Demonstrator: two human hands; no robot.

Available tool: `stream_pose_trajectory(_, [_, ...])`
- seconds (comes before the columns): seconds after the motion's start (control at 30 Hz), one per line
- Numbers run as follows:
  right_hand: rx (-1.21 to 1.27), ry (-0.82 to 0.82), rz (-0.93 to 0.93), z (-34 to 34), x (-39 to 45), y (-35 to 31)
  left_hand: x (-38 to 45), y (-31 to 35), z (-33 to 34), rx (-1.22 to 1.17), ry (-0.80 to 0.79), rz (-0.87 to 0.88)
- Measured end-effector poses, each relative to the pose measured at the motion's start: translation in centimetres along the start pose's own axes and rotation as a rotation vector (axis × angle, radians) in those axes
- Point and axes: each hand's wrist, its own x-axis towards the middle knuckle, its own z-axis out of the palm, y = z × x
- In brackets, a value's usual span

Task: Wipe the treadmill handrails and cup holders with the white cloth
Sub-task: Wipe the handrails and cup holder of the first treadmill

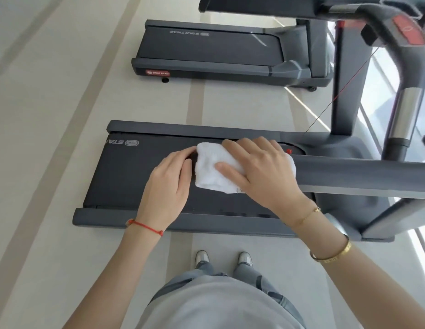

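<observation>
Both hands (261, 169) wrap white cloth (216, 172) round left-right handrail (361, 175).

— What is on the floor (52, 138)?
— Two gray treadmills. The near treadmill (140, 176) sits by the person's shoes (202, 257). The far treadmill (206, 53) sits well apart.
</observation>
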Motion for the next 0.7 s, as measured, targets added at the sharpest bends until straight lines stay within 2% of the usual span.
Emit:
stream_pose_trajectory(0.1, [-0.003, 0.044, 0.074, -0.6, -1.6, 1.8, 0.1, -0.4, -0.2, -0.005, -0.037, 0.021])
stream_pose_trajectory(0.2, [-0.033, -0.021, 0.192, -0.7, -0.2, 1.3, 0.1, -0.8, -0.4, -0.008, -0.058, 0.038])
stream_pose_trajectory(0.33, [-0.052, -0.087, 0.127, -0.3, 1.9, -1.6, 0.0, -0.9, -0.2, -0.050, -0.059, 0.038])
stream_pose_trajectory(0.5, [0.008, 0.019, 0.043, -0.6, -0.1, 0.1, 0.0, -0.7, -0.2, -0.040, -0.062, 0.039])
stream_pose_trajectory(0.63, [-0.061, -0.016, 0.222, -1.5, -1.8, 4.1, 0.3, -0.3, -0.4, 0.009, -0.071, 0.027])
stream_pose_trajectory(0.7, [-0.090, -0.037, 0.222, -1.2, -1.2, 3.5, 0.3, -0.1, -0.3, 0.020, -0.073, 0.027])
